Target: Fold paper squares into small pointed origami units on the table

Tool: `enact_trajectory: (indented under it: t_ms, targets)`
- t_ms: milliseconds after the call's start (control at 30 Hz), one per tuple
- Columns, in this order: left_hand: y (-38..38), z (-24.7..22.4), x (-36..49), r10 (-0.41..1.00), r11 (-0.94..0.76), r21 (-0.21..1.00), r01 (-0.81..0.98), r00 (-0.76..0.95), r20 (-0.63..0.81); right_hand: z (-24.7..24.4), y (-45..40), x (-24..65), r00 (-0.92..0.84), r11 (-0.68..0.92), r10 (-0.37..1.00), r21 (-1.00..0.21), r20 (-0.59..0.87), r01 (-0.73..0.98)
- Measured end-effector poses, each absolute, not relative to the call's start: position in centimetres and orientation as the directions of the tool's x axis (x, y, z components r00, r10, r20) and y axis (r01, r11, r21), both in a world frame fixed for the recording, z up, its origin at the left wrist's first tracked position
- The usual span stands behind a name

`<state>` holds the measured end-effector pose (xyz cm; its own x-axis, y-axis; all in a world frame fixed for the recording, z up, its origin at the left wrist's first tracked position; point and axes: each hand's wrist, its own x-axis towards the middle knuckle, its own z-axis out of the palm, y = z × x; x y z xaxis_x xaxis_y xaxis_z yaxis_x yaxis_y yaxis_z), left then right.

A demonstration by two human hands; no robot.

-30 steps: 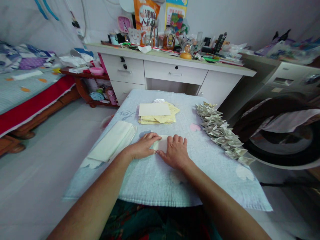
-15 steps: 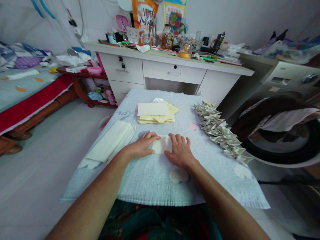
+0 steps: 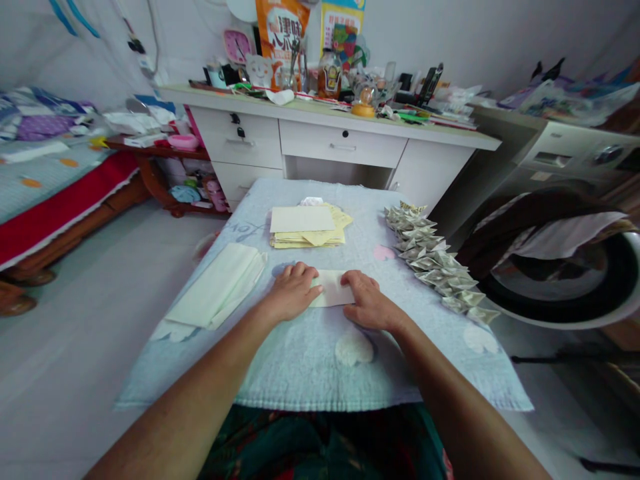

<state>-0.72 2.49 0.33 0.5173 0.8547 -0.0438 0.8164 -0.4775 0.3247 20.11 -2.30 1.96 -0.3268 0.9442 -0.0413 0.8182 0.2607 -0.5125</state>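
A small pale sheet of paper (image 3: 332,289) lies flat on the blue cloth of the table (image 3: 300,373). My left hand (image 3: 294,291) rests on the paper's left end, fingers spread, thumb on its surface. At the right end, my right hand (image 3: 367,300) has its fingers curled over the edge, thumb below them, gripping the paper. Beyond the hands sits a stack of yellowish paper (image 3: 307,227) with a white sheet on top. Larger folded pale sheets (image 3: 215,287) lie to the left. Rows of folded grey paper pieces (image 3: 433,260) run along the right side.
A white desk (image 3: 343,143) crowded with jars, bags and a pink clock stands behind the table. On the right is a washing machine (image 3: 565,160) with cloth hanging from its door. A bed (image 3: 55,173) and a low wooden shelf (image 3: 170,152) are on the left.
My right hand has shifted slightly right along the paper and its fingers have curled in. My left thumb now lies over the paper, and more of the sheet extends to the right.
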Motion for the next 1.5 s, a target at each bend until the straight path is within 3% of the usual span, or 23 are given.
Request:
enact_trajectory:
  t_ms: [133,233,367,533,733,1000,1200,1500]
  targets:
    - [0.9,-0.1,0.6,0.898,-0.441,0.176,0.88,0.434,0.078,1.5,-2.1,21.3,-0.343,0.267,0.939,-0.62,-0.004,0.738]
    - [0.1,-0.5,1.1,0.907,-0.417,0.122,0.901,0.403,0.124,0.7,-2.2,22.1,-0.301,0.299,0.945,-0.707,0.127,0.641]
    - [-0.1,-0.8,1.1,0.88,-0.455,0.088,0.886,0.432,0.195,0.1,-2.5,22.7,-0.225,0.305,0.952,-0.695,0.208,0.651]
    - [-0.1,-0.8,1.3,0.805,-0.559,0.081,0.825,0.517,0.289,0.1,-3.0,22.9,-0.165,0.215,0.977,-0.642,0.139,0.736]
    - [0.5,-1.4,1.8,0.729,-0.683,0.147,0.715,0.655,0.201,-0.3,-3.5,22.5,-0.098,0.147,0.989,-0.657,0.11,0.739]
    - [1.0,-2.0,1.3,0.716,-0.697,0.26,0.668,0.665,0.211,-0.7,-3.4,22.0,-0.038,0.124,0.989,-0.66,0.143,0.741]
    - [0.7,-1.6,1.4,0.726,-0.688,0.247,0.683,0.655,0.209,-1.1,-3.2,21.8,-0.041,0.127,0.988,-0.65,0.146,0.75]
    - [0.5,-1.4,1.4,0.737,-0.676,0.24,0.697,0.648,0.195,-0.9,-3.3,20.8,0.071,0.009,0.991,-0.572,0.117,0.82]
